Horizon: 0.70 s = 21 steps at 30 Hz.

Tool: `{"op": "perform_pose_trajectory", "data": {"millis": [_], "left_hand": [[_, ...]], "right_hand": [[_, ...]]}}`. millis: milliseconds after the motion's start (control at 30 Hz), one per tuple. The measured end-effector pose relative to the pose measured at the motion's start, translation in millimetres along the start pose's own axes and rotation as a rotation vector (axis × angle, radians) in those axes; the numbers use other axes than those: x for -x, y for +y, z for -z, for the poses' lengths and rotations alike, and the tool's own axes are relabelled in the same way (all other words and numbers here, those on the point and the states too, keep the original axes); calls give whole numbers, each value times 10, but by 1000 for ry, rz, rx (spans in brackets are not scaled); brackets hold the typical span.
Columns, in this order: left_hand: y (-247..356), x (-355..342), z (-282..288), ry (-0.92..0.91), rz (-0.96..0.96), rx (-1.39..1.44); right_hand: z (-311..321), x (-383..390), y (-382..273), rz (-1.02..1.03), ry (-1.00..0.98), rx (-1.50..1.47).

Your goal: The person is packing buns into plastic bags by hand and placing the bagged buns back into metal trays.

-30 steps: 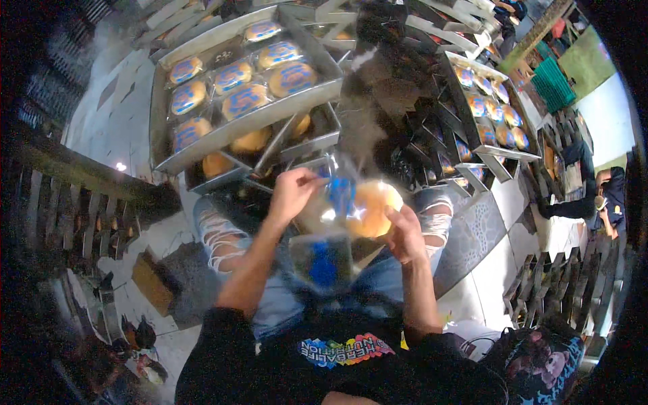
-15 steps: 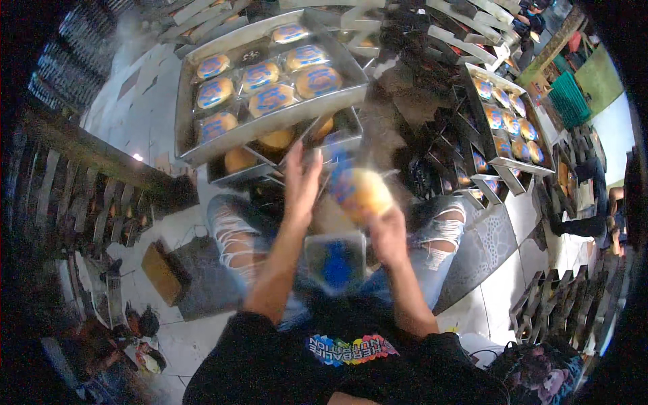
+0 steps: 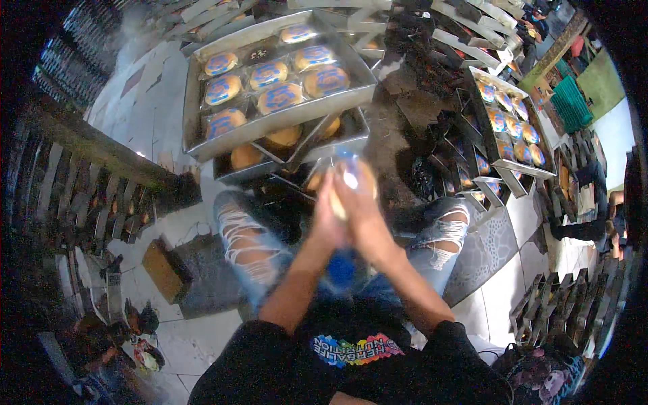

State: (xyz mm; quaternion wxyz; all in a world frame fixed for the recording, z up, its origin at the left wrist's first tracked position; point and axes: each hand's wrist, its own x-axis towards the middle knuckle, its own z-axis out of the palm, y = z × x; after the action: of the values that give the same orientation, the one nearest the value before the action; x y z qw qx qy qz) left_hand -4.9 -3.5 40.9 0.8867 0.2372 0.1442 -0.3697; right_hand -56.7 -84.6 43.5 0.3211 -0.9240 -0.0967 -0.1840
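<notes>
In front of my knees, my left hand (image 3: pixel 327 219) and my right hand (image 3: pixel 359 212) come together around a round, golden bun (image 3: pixel 368 177) in a clear bag with blue print. Both hands are closed on it, blurred by motion, and they cover much of the bun. Below them, between my thighs, lies something bright blue (image 3: pixel 341 270), partly hidden by my wrists; it looks like a stack of printed bags. Ahead to the left, a metal tray (image 3: pixel 283 116) carries several bagged buns (image 3: pixel 281 98) with the same blue print.
Under that tray sits another metal tray (image 3: pixel 233 177) with unbagged buns. At the right, a stacked tray (image 3: pixel 520 167) holds more bagged buns. A brown block (image 3: pixel 164 271) lies on the floor to the left. Racks of trays (image 3: pixel 94 169) stand around.
My right hand has brought the bagged bun leftward to my left hand, which was open before. Now both hands press on it. The view has shifted slightly.
</notes>
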Motion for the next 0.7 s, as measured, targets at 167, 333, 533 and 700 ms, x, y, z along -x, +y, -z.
{"op": "perform_pose_trajectory", "data": {"millis": [167,333,533,700], "left_hand": [[-162,-37,195,-183,-272,-81],[198,-9,106,-179,-90,-73],[62,38,-49,-329,-105,-11],[100,-246,75,-338,-64,-67]], "right_hand": [[123,-174,-113,49,12,11],[274,166,-253,101,-161,-27],[395,-23,-159,56,-232,-26],[575,142,-318,155,-581,-380]]}}
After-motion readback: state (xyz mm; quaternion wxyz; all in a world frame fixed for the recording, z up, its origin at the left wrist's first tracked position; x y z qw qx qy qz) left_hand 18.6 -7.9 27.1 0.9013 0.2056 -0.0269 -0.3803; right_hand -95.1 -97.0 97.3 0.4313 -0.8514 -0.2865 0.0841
